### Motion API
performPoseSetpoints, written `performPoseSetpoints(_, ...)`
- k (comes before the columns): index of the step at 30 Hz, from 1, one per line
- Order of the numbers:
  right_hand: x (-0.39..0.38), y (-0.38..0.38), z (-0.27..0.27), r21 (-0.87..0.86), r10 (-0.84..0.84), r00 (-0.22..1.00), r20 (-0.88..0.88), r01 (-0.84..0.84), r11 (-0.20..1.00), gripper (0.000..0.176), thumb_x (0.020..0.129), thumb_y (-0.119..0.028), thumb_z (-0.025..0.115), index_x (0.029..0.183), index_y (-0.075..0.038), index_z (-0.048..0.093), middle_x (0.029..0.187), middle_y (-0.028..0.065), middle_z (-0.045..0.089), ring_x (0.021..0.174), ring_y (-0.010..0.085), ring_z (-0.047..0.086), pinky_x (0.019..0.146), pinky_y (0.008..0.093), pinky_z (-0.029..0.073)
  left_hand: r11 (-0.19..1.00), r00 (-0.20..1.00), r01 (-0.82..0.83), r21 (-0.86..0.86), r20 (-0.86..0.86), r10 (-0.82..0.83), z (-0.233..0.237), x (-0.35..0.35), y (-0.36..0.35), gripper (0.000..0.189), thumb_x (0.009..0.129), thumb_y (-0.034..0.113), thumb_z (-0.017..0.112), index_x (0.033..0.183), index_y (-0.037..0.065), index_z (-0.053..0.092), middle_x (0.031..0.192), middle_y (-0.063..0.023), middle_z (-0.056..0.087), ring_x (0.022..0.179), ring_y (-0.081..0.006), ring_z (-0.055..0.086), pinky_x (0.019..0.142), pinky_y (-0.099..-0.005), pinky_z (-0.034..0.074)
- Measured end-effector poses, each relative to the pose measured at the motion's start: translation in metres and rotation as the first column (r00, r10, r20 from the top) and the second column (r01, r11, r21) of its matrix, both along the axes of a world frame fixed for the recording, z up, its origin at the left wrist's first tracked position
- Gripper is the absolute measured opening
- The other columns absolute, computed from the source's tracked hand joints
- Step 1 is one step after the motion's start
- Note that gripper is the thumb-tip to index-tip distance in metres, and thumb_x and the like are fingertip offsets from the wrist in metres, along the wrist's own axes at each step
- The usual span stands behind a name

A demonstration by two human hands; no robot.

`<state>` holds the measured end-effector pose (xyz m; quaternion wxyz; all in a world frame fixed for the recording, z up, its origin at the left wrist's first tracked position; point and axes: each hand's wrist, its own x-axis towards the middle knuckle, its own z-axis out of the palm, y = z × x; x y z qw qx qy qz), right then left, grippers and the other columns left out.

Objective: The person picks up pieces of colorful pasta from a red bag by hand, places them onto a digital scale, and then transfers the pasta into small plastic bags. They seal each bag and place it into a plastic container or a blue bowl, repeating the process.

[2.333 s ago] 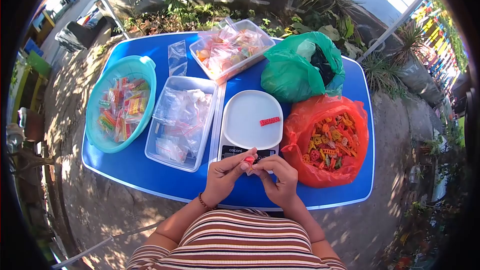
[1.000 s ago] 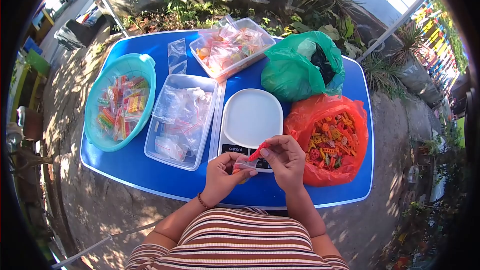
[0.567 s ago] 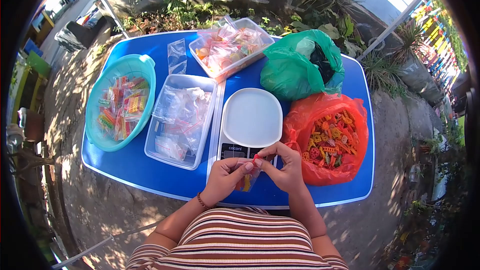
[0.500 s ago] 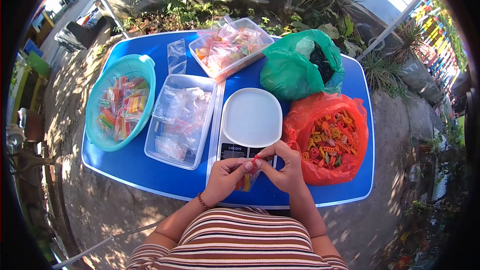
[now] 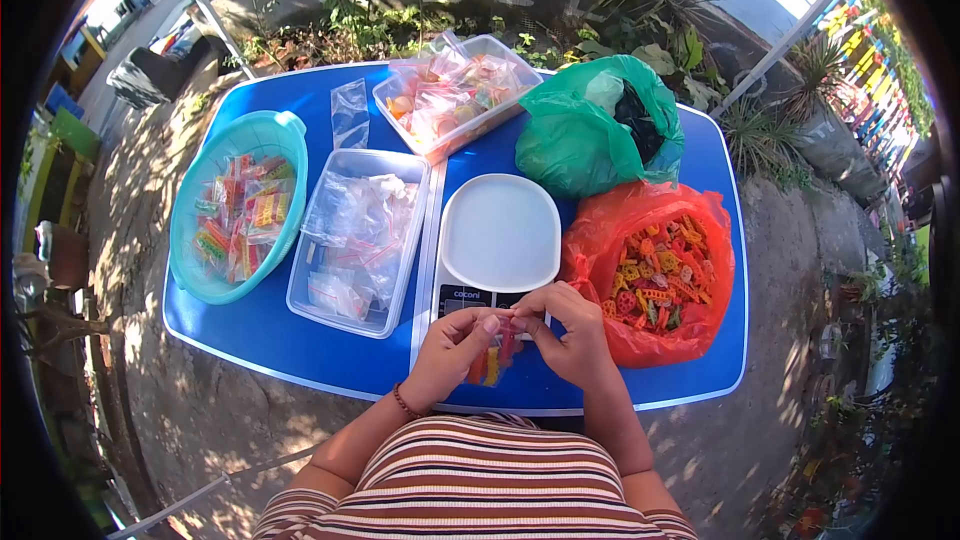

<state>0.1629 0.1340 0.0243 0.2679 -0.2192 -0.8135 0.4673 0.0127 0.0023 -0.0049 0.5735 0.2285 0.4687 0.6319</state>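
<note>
In front of my body, a small clear zip bag (image 5: 490, 364) hangs from my fingertips with yellow, orange and red snack pieces inside. My left hand (image 5: 447, 360) pinches its upper left part between thumb and fingers. At the bag's top right edge, my right hand (image 5: 573, 342) has thumb and forefinger pressed together. Just beyond both hands stands a kitchen scale (image 5: 465, 297) with a white square tray (image 5: 501, 232) on it. An open red plastic bag (image 5: 600, 230) full of coloured wheel-shaped and ladder-shaped snack pieces (image 5: 660, 275) lies right of my right hand.
On the blue table (image 5: 258, 342), a turquoise basket (image 5: 190, 275) holds filled packets. A clear tub (image 5: 375, 323) contains empty zip bags. Farther back are a tub (image 5: 460, 145) of packed bags, a green plastic bag (image 5: 560, 135) and a loose clear bag (image 5: 350, 115).
The red piece held at the bag's mouth has gone down inside the bag. My right fingers have shifted onto the bag's top edge, while my left hand stays nearly in place.
</note>
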Motion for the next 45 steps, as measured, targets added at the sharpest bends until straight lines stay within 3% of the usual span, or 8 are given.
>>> performPoseSetpoints(2,-0.001,0.001,0.002,0.097,0.023,1.000,0.017,-0.024,0.995,0.015,0.080,-0.004,0.081,0.092,-0.003,0.072,0.096,0.0085,0.072,0.097,0.0248,0.066,0.085,0.0367,0.052,0.992,0.985,0.127,-0.014,-0.117,-0.128,0.009,-0.009,-0.002,0.037,0.102,0.020,0.067,0.132,-0.001,0.063,0.101,-0.0088,0.075,0.081,-0.0112,0.072,0.061,-0.0224,0.057)
performPoseSetpoints(9,-0.002,-0.002,0.005,0.150,0.086,0.992,-0.095,-0.071,0.986,0.019,0.079,-0.004,0.083,0.096,-0.004,0.074,0.101,0.0093,0.070,0.096,0.0231,0.067,0.081,0.0338,0.054,0.997,0.997,-0.077,-0.005,-0.003,0.077,0.003,-0.002,-0.002,0.039,0.097,0.017,0.073,0.131,-0.001,0.064,0.098,-0.0120,0.076,0.078,-0.0146,0.074,0.060,-0.0242,0.059)
performPoseSetpoints(12,0.000,-0.006,0.005,-0.055,0.068,0.995,-0.077,-0.072,0.996,0.018,0.078,-0.004,0.084,0.094,-0.005,0.074,0.101,0.0085,0.069,0.092,0.0224,0.066,0.079,0.0341,0.054,1.000,1.000,-0.022,-0.017,-0.023,0.022,0.002,-0.007,-0.004,0.038,0.099,0.021,0.071,0.131,0.000,0.066,0.096,-0.0099,0.076,0.079,-0.0122,0.072,0.063,-0.0231,0.058)
performPoseSetpoints(26,0.002,-0.004,0.025,0.333,0.186,0.957,0.222,-0.254,0.908,0.012,0.085,-0.011,0.075,0.095,-0.005,0.074,0.114,0.0099,0.066,0.110,0.0318,0.058,0.095,0.0448,0.047,0.996,0.992,0.074,-0.053,0.109,-0.068,-0.005,-0.001,-0.010,0.034,0.105,0.028,0.063,0.128,0.004,0.070,0.091,-0.0020,0.073,0.064,-0.0044,0.059,0.057,-0.0200,0.046)
performPoseSetpoints(29,0.008,0.002,0.016,0.159,0.170,0.972,0.160,-0.196,0.968,0.013,0.082,-0.004,0.077,0.095,-0.003,0.074,0.105,0.0112,0.069,0.098,0.0293,0.065,0.085,0.0389,0.053,0.997,0.988,0.070,0.015,-0.142,-0.067,-0.008,-0.007,-0.007,0.032,0.104,0.022,0.065,0.128,0.002,0.069,0.096,-0.0047,0.074,0.071,-0.0070,0.065,0.063,-0.0209,0.051)
performPoseSetpoints(31,0.007,0.002,0.018,0.087,0.142,0.989,0.053,-0.146,0.985,0.016,0.082,0.003,0.078,0.096,0.000,0.073,0.090,0.0112,0.070,0.081,0.0231,0.069,0.070,0.0303,0.054,0.994,0.986,-0.016,0.107,-0.162,0.034,-0.004,-0.005,-0.004,0.028,0.102,0.018,0.067,0.124,0.000,0.069,0.099,-0.0068,0.074,0.078,-0.0085,0.068,0.070,-0.0217,0.054)
performPoseSetpoints(34,0.002,-0.012,0.018,-0.163,-0.059,0.995,-0.076,0.046,0.986,0.015,0.084,0.003,0.076,0.098,0.001,0.071,0.087,0.0107,0.068,0.080,0.0194,0.068,0.070,0.0295,0.052,0.983,0.986,-0.102,0.153,-0.116,0.120,0.000,-0.005,-0.004,0.023,0.101,0.014,0.069,0.117,-0.002,0.069,0.102,-0.0097,0.075,0.088,-0.0103,0.070,0.079,-0.0233,0.057)
performPoseSetpoints(45,0.004,-0.014,0.008,0.129,-0.016,0.993,-0.118,0.031,0.991,0.010,0.082,0.002,0.071,0.088,0.001,0.063,0.083,0.0110,0.062,0.074,0.0244,0.061,0.065,0.0320,0.050,0.974,0.769,-0.079,0.212,-0.609,0.195,0.010,-0.006,-0.006,0.011,0.101,0.009,0.065,0.105,-0.001,0.065,0.103,-0.0118,0.074,0.090,-0.0162,0.071,0.080,-0.0286,0.056)
